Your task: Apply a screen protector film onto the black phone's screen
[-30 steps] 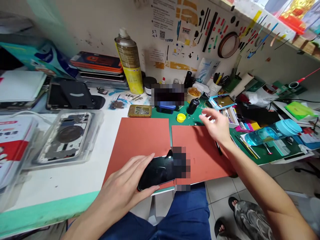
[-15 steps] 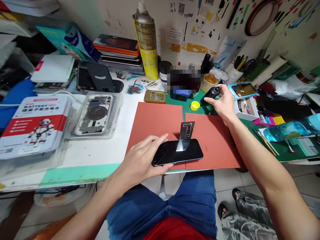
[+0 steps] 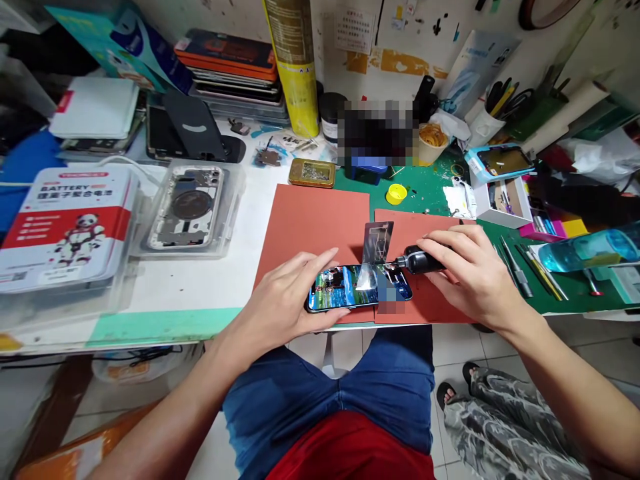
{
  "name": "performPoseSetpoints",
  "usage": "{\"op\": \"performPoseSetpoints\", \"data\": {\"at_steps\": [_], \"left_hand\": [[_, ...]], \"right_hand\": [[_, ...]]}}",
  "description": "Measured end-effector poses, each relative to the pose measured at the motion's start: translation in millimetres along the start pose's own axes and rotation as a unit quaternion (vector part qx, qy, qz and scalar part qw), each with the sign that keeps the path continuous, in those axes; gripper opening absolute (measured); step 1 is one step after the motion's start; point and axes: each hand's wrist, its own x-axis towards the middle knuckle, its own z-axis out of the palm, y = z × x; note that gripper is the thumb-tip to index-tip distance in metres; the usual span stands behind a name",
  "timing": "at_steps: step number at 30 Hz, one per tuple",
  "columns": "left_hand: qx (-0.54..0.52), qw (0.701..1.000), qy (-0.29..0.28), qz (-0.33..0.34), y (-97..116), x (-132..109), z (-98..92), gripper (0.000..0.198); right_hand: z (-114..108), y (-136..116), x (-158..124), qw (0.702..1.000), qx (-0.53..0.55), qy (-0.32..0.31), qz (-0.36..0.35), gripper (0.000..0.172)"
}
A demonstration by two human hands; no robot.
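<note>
A smartphone with a lit screen lies on the red mats at the table's front edge. A thin metal pry sheet stands wedged in its far edge. My left hand rests on the phone's left end, thumb under the near edge and fingers over the top. My right hand is closed around a small black bottle, its nozzle pointing at the phone's right end beside the metal sheet.
A clear case with a phone back housing and a white battery box lie to the left. A yellow cap, a brass tin, a tall yellow spray can and tool clutter fill the back. A blue water bottle lies right.
My right hand has picked up the black bottle from the green mat at the back and brought it down to the phone's right end. The phone's screen now shows a picture. My left hand stays put.
</note>
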Motion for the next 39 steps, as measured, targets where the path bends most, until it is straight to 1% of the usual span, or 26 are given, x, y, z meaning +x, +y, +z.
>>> {"op": "performPoseSetpoints", "data": {"at_steps": [4,8,16,19,24,29,32,34,35,36,37,39], "left_hand": [[-0.003,1.0,-0.001,0.005,-1.7,-1.2,0.6,0.082],[-0.001,1.0,-0.001,0.008,-2.5,-1.2,0.8,0.083],[-0.002,1.0,-0.005,0.004,-2.4,-1.7,0.8,0.083],[-0.007,1.0,-0.004,0.004,-2.0,-1.0,0.6,0.083],[-0.006,1.0,-0.004,0.007,-1.7,-0.1,0.4,0.082],[-0.009,1.0,-0.004,0.006,-3.4,-0.8,1.2,0.083],[-0.009,1.0,-0.002,0.009,-4.7,-1.6,2.0,0.084],[-0.003,1.0,0.001,0.015,-5.2,-2.1,2.2,0.083],[0.002,1.0,0.004,0.02,-5.3,-2.4,2.3,0.082],[0.009,1.0,0.007,0.026,-5.3,-2.7,2.4,0.081],[0.014,0.999,0.011,0.034,-5.4,-3.0,2.5,0.079],[0.021,0.999,0.013,0.046,-5.6,-3.7,2.9,0.077]], "right_hand": [[1.2,-2.8,4.3,0.998,-0.05,-0.01,-0.026,0.054],[-0.8,-5.7,7.6,0.995,-0.082,-0.008,-0.048,0.051],[1.8,-7.7,9.9,0.995,-0.091,-0.005,-0.045,0.047],[1.2,-8.0,9.7,0.994,-0.095,0.001,-0.059,0.046],[0.5,-8.5,10.5,0.986,-0.139,0.012,-0.095,0.042],[2.3,-8.7,10.6,0.986,-0.139,0.017,-0.094,0.039],[1.5,-4.8,7.9,0.994,-0.092,0.03,-0.046,0.039],[-0.5,1.7,5.0,0.998,-0.019,0.052,0.028,0.037],[-1.5,6.6,3.6,0.994,0.029,0.067,0.078,0.036],[-2.2,12.7,2.6,0.984,0.082,0.086,0.132,0.037],[-2.3,19.9,2.4,0.967,0.137,0.106,0.187,0.039],[0.4,38.0,5.6,0.919,0.237,0.147,0.28,0.043]]}}
